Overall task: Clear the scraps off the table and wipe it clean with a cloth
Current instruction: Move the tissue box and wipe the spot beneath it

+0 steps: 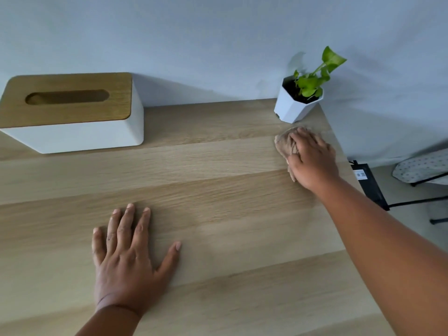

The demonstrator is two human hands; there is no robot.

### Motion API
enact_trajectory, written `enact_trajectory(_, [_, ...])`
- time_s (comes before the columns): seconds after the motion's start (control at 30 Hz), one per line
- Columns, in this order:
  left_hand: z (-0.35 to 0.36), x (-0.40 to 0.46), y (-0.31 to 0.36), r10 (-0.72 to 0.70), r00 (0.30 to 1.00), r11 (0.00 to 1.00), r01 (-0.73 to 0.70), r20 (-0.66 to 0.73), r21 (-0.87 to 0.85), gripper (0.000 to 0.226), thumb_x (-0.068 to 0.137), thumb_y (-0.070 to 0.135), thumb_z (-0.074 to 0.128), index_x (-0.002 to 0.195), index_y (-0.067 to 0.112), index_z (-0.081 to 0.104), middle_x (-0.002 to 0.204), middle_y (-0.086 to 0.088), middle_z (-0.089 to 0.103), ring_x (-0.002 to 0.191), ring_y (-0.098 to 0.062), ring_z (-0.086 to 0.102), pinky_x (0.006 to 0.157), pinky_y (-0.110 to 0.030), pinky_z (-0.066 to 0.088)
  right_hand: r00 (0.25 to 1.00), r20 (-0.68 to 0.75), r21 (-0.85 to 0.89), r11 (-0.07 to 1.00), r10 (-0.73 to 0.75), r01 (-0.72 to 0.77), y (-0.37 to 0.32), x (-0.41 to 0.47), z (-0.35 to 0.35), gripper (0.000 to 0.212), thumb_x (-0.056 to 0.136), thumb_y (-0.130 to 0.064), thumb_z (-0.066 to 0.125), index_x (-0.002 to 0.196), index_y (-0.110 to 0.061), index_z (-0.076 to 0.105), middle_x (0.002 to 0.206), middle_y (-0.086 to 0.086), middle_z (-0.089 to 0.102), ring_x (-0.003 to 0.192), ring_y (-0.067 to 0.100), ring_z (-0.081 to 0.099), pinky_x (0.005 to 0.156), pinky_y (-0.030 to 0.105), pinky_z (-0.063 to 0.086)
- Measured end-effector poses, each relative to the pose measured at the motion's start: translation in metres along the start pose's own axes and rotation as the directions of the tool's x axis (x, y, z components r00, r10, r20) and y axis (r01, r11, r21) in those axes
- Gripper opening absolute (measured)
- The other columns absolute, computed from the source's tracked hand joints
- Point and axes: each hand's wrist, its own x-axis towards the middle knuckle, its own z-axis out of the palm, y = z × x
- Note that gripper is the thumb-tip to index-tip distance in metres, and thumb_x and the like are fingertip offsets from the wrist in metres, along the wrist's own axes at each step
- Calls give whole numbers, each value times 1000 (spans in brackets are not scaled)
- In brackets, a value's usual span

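Note:
A light wooden table [206, 166] fills most of the view. My right hand [312, 158] presses a crumpled beige cloth [284, 143] onto the table near its far right corner, fingers curled over the cloth, which shows mostly at the hand's left side. My left hand [128, 253] lies flat on the table near the front, fingers spread and straight, holding nothing. No scraps are visible on the wood.
A white tissue box with a wooden lid [70, 112] stands at the back left against the wall. A small white pot with a green plant [297, 103] sits at the back right, just beyond the cloth. Past the table's right edge are a black power strip [368, 183] and a chair [421, 170].

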Motion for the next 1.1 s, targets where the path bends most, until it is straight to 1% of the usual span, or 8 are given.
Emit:
enact_trajectory(0.07, [1, 0, 0, -4, 1000, 1000, 4, -13, -12, 97, 79, 83, 42, 155, 22, 39, 167, -5, 26, 158, -23, 11, 125, -58, 12, 1000, 2, 20, 999, -26, 26, 9, -5, -1, 67, 91, -38, 35, 157, -26, 33, 171, -5, 20, 158, 22, 12, 125, 52, 16])
enact_trajectory(0.13, [1, 0, 1, -2, 1000, 1000, 2, -17, -14, 97, 79, 84, 40, 154, 22, 40, 167, -5, 26, 158, -23, 12, 125, -58, 12, 1000, -15, 35, 999, 6, -5, 10, 4, -3, 65, 91, -38, 37, 155, -27, 34, 170, -5, 22, 158, 24, 13, 125, 53, 16])
enact_trajectory(0.3, [0, 1, 2, 2, 1000, 1000, -2, -4, -5, 97, 79, 84, 39, 154, 22, 40, 167, -6, 26, 158, -23, 11, 125, -57, 11, 996, -64, 47, 997, 62, -59, -6, 22, -4, 62, 82, -42, 33, 140, -25, 44, 159, 1, 40, 151, 30, 26, 118, 54, 24])
enact_trajectory(0.43, [0, 0, 1, 4, 1000, 1000, -4, -14, -13, 97, 79, 83, 40, 154, 21, 41, 167, -7, 27, 158, -25, 14, 125, -58, 12, 999, -42, 49, 998, -30, 33, 0, 7, 1, 58, 91, -34, 40, 148, -25, 41, 166, -3, 30, 155, 24, 19, 123, 52, 19])
enact_trajectory(0.6, [1, 0, 0, 8, 1000, 1000, -8, -20, -10, 97, 79, 83, 41, 153, 21, 42, 167, -7, 27, 157, -26, 15, 125, -58, 12, 984, -65, 27, 985, -167, 169, -2, -29, 10, 68, 84, -37, 35, 151, -24, 44, 166, -6, 33, 155, 24, 21, 124, 53, 19])
enact_trajectory(0.77, [3, 1, 0, 12, 1000, 1000, -12, -22, 3, 97, 79, 83, 40, 154, 22, 41, 166, -7, 28, 158, -25, 14, 125, -58, 13, 982, -82, -12, 985, -173, 173, -17, -15, 10, 71, 82, -40, 33, 149, -21, 47, 164, -1, 36, 153, 26, 25, 123, 54, 21])
enact_trajectory(0.97, [-1, 1, 3, 6, 1000, 1000, -5, -4, 8, 97, 80, 83, 40, 154, 21, 41, 166, -6, 28, 158, -25, 13, 124, -58, 14, 986, 4, -30, 986, -164, 164, -71, 5, 12, 74, 85, -45, 25, 157, -27, 34, 169, -2, 23, 156, 26, 16, 125, 55, 17])
enact_trajectory(1.1, [-3, 0, 5, -2, 1000, 1000, 2, 1, 5, 96, 80, 82, 41, 153, 20, 42, 166, -7, 28, 158, -24, 13, 124, -58, 14, 965, -32, -70, 963, -261, 259, -68, -27, 21, 66, 92, -53, 35, 155, -33, 39, 169, -7, 26, 155, 21, 22, 118, 48, 26])
